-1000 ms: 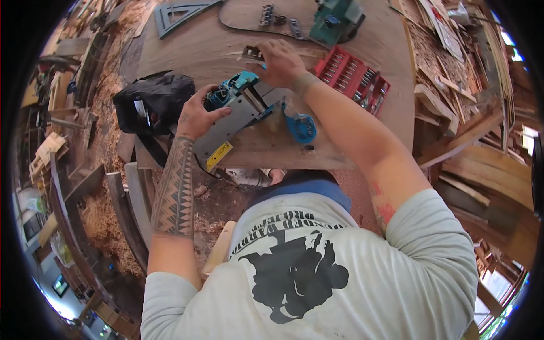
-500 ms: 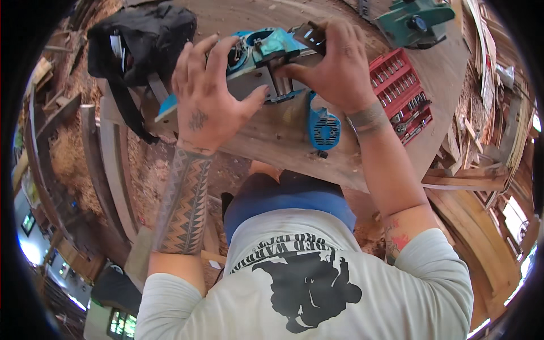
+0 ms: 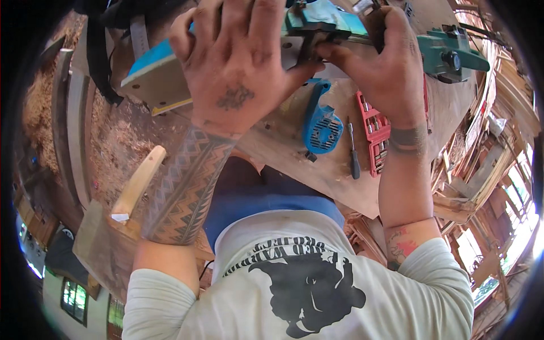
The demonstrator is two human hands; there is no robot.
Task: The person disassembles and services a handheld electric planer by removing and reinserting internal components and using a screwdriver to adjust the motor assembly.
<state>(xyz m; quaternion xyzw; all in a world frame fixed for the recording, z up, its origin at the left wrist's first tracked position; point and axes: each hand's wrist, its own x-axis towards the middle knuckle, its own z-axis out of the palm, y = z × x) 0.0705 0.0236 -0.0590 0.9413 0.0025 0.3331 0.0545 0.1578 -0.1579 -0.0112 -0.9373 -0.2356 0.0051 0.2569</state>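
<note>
Two forearms (image 3: 190, 184) stretched forward, left hand (image 3: 241, 82) spread over turquoise tool (image 3: 334, 21), right hand (image 3: 391, 71) curled, its grip unclear

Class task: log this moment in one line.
left hand: across teal planer | right hand: at its right | blue vented cover, black-handled driver: on table

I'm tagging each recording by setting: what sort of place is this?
Most likely a woodworking shop: wood shavings cover the ground at left, loose wood strips lie heaped at right, and an open red case of small metal tool pieces lies on the table.
</note>
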